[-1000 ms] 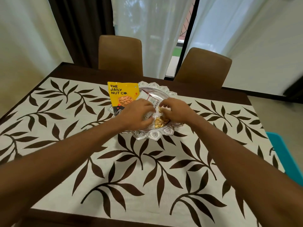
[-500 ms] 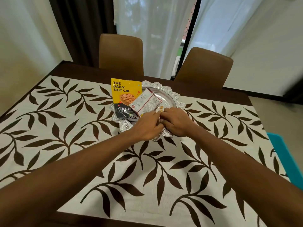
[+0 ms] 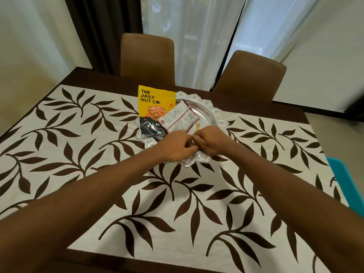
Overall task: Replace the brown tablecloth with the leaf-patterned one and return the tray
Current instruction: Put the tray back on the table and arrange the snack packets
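The leaf-patterned tablecloth (image 3: 177,203) lies spread over the dark table. On it, toward the far side, sits the ornate silver tray (image 3: 211,113). A yellow almond pouch (image 3: 155,107) and a white-and-red packet (image 3: 180,119) lean in the tray. My left hand (image 3: 176,147) and my right hand (image 3: 211,141) meet over the tray's near part, fingers curled and fingertips touching. They appear to pinch a clear nut packet (image 3: 197,126), of which only a sliver shows past my right hand. The brown tablecloth is not in view.
Two brown chairs (image 3: 147,58) (image 3: 250,75) stand behind the table's far edge, with curtains behind them. A turquoise object (image 3: 346,184) sticks out past the table's right edge. Dark table wood (image 3: 137,265) shows around the cloth.
Both hands have drawn back from the middle of the tray to its near part. The white-and-red packet is now uncovered and leans on the yellow pouch.
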### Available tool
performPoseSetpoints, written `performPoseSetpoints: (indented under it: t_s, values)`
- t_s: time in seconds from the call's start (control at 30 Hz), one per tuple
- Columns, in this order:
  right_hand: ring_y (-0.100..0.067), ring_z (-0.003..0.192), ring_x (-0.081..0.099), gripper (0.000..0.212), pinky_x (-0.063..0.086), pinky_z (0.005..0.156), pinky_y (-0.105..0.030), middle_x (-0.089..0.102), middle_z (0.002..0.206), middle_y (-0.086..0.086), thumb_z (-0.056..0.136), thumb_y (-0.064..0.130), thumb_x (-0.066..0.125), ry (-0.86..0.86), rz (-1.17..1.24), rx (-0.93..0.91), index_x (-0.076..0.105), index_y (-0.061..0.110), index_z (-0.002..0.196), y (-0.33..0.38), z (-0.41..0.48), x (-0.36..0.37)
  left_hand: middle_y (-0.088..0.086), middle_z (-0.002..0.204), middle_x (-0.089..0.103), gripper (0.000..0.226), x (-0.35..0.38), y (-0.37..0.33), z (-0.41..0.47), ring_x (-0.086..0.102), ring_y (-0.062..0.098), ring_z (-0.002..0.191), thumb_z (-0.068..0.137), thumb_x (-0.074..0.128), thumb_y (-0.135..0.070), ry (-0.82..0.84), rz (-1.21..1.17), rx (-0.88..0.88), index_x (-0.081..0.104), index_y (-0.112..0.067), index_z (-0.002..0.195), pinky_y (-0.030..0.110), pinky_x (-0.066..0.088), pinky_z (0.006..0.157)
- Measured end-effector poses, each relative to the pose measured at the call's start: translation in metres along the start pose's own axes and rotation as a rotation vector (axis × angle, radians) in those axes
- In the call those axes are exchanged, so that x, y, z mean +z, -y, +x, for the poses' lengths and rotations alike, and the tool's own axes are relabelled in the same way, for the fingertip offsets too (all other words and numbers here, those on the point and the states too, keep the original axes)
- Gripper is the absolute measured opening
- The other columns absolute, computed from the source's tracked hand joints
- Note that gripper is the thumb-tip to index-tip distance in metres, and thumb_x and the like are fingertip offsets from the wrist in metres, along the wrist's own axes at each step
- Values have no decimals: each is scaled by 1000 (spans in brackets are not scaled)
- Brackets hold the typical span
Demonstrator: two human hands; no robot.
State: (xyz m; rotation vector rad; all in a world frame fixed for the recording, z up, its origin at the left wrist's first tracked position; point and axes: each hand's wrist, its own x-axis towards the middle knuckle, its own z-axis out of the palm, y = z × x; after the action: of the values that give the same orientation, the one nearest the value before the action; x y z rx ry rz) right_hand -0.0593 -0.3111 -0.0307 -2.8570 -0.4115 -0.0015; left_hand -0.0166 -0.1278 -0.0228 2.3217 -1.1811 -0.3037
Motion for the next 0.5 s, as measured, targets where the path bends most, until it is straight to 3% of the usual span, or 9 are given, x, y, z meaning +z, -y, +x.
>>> performPoseSetpoints:
  t_s: [0.17, 0.23, 0.4, 0.5]
  values:
    - [-12, 47, 37, 54, 26, 51, -30, 40, 51, 3, 101, 48, 26, 20, -45, 111, 44, 22, 58, -6, 12, 3, 5, 72, 61, 40, 9, -4, 0, 57, 17, 66, 93, 55, -49, -60, 81, 22, 60, -12, 78, 35, 49, 61]
    - [-12, 47, 37, 59, 29, 51, -31, 41, 50, 2, 106, 46, 35, -9, -26, 151, 47, 19, 55, -6, 16, 4, 4, 72, 62, 40, 7, -1, 1, 58, 16, 66, 95, 53, -48, -53, 58, 23, 62, -12, 80, 38, 51, 63]
    - [-9, 42, 32, 58, 24, 50, -29, 35, 46, 8, 106, 32, 49, -196, 155, 302, 39, 23, 49, -5, 25, 0, 3, 94, 57, 47, 15, 1, 1, 55, 19, 83, 97, 39, -61, -23, 194, 55, 54, -17, 104, 38, 49, 70]
    - [-8, 37, 37, 59, 24, 42, -18, 37, 38, 8, 104, 34, 49, -372, 344, 469, 40, 23, 47, -7, 30, -4, 5, 101, 54, 60, 18, -2, 6, 53, 20, 87, 95, 31, -69, 3, 225, 52, 50, -17, 117, 37, 47, 73]
